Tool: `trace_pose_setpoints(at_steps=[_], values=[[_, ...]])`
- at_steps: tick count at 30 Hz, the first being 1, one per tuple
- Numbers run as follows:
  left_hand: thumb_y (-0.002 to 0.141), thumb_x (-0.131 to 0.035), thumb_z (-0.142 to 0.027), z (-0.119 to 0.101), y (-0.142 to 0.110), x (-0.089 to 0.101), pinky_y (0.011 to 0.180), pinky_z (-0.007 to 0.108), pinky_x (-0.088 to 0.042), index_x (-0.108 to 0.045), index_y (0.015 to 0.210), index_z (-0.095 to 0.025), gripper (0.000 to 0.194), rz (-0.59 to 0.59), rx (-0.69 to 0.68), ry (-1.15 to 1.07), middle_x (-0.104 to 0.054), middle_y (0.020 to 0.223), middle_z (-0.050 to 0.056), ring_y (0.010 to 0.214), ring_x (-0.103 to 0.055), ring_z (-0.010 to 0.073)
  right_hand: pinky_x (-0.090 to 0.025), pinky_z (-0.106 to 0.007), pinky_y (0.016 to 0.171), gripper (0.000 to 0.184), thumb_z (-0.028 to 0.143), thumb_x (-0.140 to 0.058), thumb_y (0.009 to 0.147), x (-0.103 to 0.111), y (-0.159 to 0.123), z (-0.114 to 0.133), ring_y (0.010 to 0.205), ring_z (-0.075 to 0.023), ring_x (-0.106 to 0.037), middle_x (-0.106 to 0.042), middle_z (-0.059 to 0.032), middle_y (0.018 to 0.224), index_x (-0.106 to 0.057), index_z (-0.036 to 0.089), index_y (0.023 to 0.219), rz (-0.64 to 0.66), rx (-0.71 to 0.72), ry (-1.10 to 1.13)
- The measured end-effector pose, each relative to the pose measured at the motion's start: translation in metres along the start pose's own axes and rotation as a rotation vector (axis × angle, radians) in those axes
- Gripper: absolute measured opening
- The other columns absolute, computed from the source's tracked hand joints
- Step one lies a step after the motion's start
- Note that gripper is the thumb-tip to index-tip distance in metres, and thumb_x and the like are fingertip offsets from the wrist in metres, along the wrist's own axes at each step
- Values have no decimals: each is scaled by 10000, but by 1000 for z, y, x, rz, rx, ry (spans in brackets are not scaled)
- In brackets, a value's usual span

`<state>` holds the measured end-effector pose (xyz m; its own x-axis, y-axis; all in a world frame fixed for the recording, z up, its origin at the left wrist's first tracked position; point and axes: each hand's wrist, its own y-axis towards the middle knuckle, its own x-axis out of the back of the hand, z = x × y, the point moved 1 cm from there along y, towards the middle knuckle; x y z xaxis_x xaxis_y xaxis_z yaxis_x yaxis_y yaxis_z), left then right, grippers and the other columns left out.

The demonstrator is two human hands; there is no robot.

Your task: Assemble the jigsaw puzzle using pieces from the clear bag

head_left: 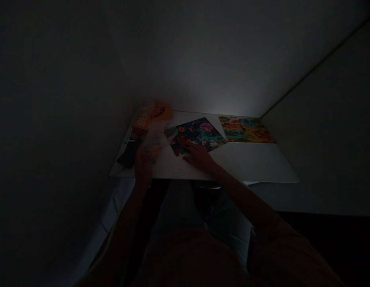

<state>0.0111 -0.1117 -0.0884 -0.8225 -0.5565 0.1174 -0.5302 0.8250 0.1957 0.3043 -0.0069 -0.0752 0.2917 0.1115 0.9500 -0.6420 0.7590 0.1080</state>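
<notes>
Left of centre, I'm gripping a plastic bag (157, 134) with the left hand (143, 166). Mid-frame, I'm resting the right hand (201, 158) on a dark picture sheet (205, 133) on the worktop (247, 161); whether its fingers are pinching anything, I cannot tell.

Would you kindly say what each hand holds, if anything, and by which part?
The left hand holds a clear plastic bag by its near end; for the right hand, I cannot tell.

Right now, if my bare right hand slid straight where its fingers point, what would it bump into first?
Your right hand would probably cross the dark, colourful, flat picture sheet, then bump the clear plastic bag, though depth is unclear.
</notes>
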Motion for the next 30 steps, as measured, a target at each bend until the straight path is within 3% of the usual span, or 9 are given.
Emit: trace_pose_setpoints(at_steps=[7, 13, 15, 20, 27, 30], values=[[1084, -481, -920, 2, 3, -2, 1584, 648, -281, -663, 1655, -343, 832, -11, -33, 10, -653, 1813, 147, 1743, -553, 366, -566, -609, 1385, 553, 544, -677, 1184, 0, -37, 12, 1696, -364, -626, -690, -109, 1783, -724, 436, 1724, 8, -6, -19], [1112, -473, -870, 7, 4, -2, 1564, 614, -342, -621, 1679, -334, 794, -11, -38, 4, -632, 1823, 153, 1743, -550, 347, -485, -641, 1454, 922, 777, -843, 1028, -2, -54, 34, 1768, -409, -530, -565, -116, 1890, -611, 397, 1835, -35, -102, -44], [1112, -481, -864, 8, 4, -2, 1575, 609, -314, -619, 1674, -362, 765, 1, -40, -2, -631, 1824, 138, 1744, -544, 339, -499, -638, 1445, 903, 795, -819, 1033, -2, -51, 41, 1758, -412, -545, -579, -117, 1880, -635, 386, 1818, -35, -148, -68], [1100, -478, -895, 10, 4, -3, 1577, 659, -271, -576, 1686, -216, 902, -14, -58, 8, -589, 1842, 228, 1743, -528, 377, -622, -626, 1314, 656, 596, -733, 1121, 7, -37, 47, 1608, -413, -703, -725, -82, 1746, -689, 460, 1762, -35, -119, -39], [1158, -468, -789, 7, 3, -2, 1566, 583, -327, -666, 1591, -324, 666, 5, -82, 5, -650, 1796, 142, 1715, -560, 313, -718, -567, 1078, 576, 443, -581, 1201, 31, -30, 49, 1412, -435, -819, -794, -110, 1653, -700, 413, 1763, 8, -145, -40], [1160, -474, -772, 7, 3, -2, 1556, 607, -336, -660, 1598, -274, 688, 2, -87, -4, -642, 1802, 165, 1721, -554, 329, -723, -574, 1046, 575, 368, -481, 1226, 35, -28, 46, 1393, -425, -825, -800, -102, 1643, -708, 435, 1750, 8, -151, -55]])
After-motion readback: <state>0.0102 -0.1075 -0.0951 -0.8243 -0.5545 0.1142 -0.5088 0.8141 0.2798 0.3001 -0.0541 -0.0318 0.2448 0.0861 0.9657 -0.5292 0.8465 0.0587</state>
